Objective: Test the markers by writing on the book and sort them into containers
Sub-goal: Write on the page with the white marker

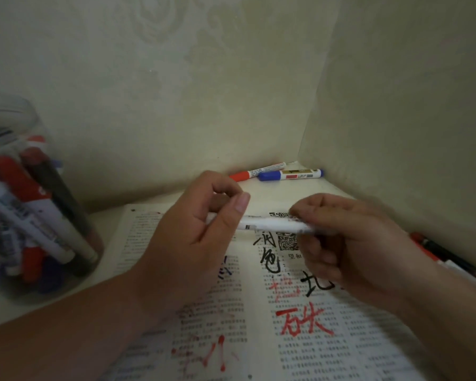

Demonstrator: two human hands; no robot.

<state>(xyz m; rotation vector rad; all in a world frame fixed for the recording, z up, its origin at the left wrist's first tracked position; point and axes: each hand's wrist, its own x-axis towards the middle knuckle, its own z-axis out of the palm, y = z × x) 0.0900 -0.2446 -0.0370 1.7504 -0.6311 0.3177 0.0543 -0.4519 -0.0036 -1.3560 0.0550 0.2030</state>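
White marker (272, 224), axis crosswise over the book (327, 353), toward the tabletop's (270, 188) far edge: left hand (198, 232) pinches one end, right hand (349, 248) grips the other.

Pale patterned walls (176, 78) meet in a corner above a whitish tabletop (286, 191).

The left hand (193, 237) and right hand (349, 248) hide both ends of the white marker (272, 224).
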